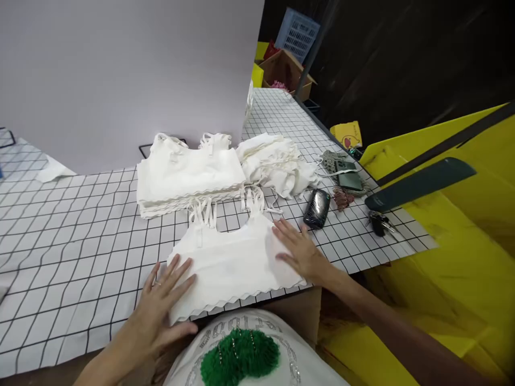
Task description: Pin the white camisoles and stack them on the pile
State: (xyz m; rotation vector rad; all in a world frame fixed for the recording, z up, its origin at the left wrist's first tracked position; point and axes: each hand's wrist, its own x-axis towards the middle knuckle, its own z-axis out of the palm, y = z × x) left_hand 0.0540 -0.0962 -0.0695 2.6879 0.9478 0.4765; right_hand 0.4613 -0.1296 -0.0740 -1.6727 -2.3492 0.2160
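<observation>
A white bra top (pixel 233 262) with thin straps and a wavy hem lies spread flat near the table's front edge. My left hand (pixel 161 303) rests on its left side, fingers spread, with the thumb by the hem. On its right side my right hand (pixel 301 249) lies flat, fingers stretched out. Just behind is a neat stack of similar white bra tops (pixel 189 174), their straps at the back. To the right of that stack sits a looser heap of white garments (pixel 277 163).
A grid-patterned cloth covers the table (pixel 100 230). Right of the garments are a black shiny object (pixel 317 209), a green case (pixel 348 176), a brownish scrunched item (pixel 343 198), a dark green long blade-shaped object (pixel 418 185) and keys (pixel 382 224). A pale panel (pixel 129 80) stands behind.
</observation>
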